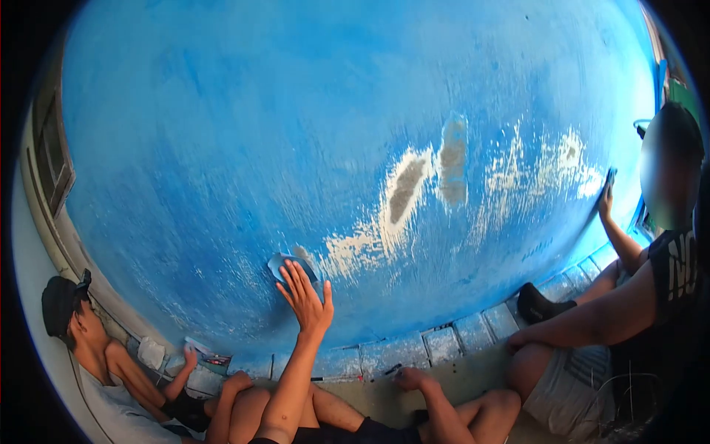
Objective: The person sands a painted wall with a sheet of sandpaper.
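Observation:
My left hand [302, 296] lies flat against the blue wall [296, 133], fingers stretched out, palm over a grey-blue sheet [281, 265] that looks like sandpaper. Just right of it are scraped white streaks [355, 250] and a grey patch [405, 191]. Low in the view, near the paving blocks, my right hand [413, 379] is closed, its fingers curled. A small dark object [394, 368] shows beside these fingers; whether the hand holds it is unclear.
At the left, a capped person [89, 325] crouches, one hand [191, 360] at the wall's base. On the right, another seated person [665, 274] presses a dark pad [610, 177] to the wall. Paving blocks [392, 351] line the wall's foot. A window frame [59, 159] stands far left.

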Tool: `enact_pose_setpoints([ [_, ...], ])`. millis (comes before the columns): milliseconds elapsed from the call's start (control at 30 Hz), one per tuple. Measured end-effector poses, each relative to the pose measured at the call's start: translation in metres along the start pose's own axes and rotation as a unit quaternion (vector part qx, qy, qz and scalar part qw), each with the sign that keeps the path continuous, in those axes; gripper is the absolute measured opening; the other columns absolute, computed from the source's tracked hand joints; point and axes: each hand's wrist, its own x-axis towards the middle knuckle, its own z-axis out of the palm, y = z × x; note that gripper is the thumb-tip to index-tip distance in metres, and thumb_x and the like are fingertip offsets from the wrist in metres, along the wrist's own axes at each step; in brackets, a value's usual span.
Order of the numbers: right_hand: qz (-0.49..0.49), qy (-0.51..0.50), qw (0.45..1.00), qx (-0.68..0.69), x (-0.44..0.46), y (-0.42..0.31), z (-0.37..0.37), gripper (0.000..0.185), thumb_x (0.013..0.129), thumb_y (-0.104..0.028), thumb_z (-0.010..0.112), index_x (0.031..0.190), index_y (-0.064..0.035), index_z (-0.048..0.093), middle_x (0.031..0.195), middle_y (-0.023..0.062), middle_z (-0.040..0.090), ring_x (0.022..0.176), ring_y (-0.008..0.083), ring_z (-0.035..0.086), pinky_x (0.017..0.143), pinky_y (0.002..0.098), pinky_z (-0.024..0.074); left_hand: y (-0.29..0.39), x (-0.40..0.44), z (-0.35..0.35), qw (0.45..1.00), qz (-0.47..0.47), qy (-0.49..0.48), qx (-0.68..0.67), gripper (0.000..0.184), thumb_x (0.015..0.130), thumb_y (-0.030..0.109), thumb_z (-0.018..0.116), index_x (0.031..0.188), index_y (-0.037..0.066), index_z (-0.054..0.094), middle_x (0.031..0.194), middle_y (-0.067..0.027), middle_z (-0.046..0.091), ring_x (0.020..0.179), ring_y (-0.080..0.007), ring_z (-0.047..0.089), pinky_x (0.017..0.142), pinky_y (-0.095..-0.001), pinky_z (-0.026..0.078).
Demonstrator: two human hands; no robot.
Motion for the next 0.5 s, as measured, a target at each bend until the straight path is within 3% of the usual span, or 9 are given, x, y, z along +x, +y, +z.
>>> enact_pose_setpoints([
  [33,0.010,-0.012,1.000,0.014,-0.006,-0.004,-0.005,0.047,0.082,-0.045,0.055,0.104,-0.0054,0.066,0.106,0.0200,0.065,0.102,0.0355,0.061,0.089,0.0433,0.0475,0.000,-0.007,0.001,1.000,-0.004,0.000,-0.008,0.077,0.094,0.041,0.042,0.146,-0.004,0.008,0.154,-0.0214,0.003,0.143,-0.0362,-0.003,0.111,-0.0556,-0.006],
  [267,-0.068,-0.004,0.997,-0.035,0.017,0.014,0.013,0.045,0.083,-0.045,0.056,0.103,-0.0054,0.066,0.100,0.0189,0.066,0.096,0.0340,0.063,0.085,0.0429,0.0487,-0.024,-0.075,0.030,0.998,0.006,-0.065,0.008,0.076,0.094,0.042,0.042,0.145,-0.006,0.014,0.153,-0.0207,0.010,0.143,-0.0360,0.004,0.110,-0.0589,-0.005],
  [300,-0.085,0.005,0.995,-0.044,0.023,0.019,0.017,0.045,0.083,-0.045,0.056,0.103,-0.0054,0.066,0.099,0.0187,0.066,0.095,0.0338,0.063,0.084,0.0428,0.0489,-0.029,-0.075,0.028,0.999,0.004,-0.040,0.011,0.076,0.094,0.042,0.042,0.145,-0.006,0.014,0.153,-0.0207,0.010,0.143,-0.0360,0.004,0.110,-0.0589,-0.005],
  [367,-0.107,0.012,0.993,-0.050,0.026,0.025,0.020,0.045,0.084,-0.044,0.056,0.103,-0.0054,0.067,0.098,0.0184,0.067,0.093,0.0334,0.063,0.083,0.0427,0.0492,-0.037,-0.078,0.022,0.994,0.011,-0.106,-0.004,0.072,0.095,0.044,0.040,0.147,-0.001,0.016,0.154,-0.0171,0.013,0.143,-0.0329,0.006,0.109,-0.0596,-0.006],
  [500,-0.120,0.012,0.991,-0.065,0.027,0.034,0.028,0.044,0.084,-0.044,0.056,0.102,-0.0054,0.067,0.095,0.0178,0.067,0.090,0.0325,0.064,0.081,0.0425,0.0499,-0.055,-0.079,0.022,0.994,0.036,-0.099,-0.034,0.066,0.096,0.044,0.037,0.148,0.007,0.020,0.155,-0.0086,0.016,0.144,-0.0249,0.009,0.109,-0.0610,-0.008],
])
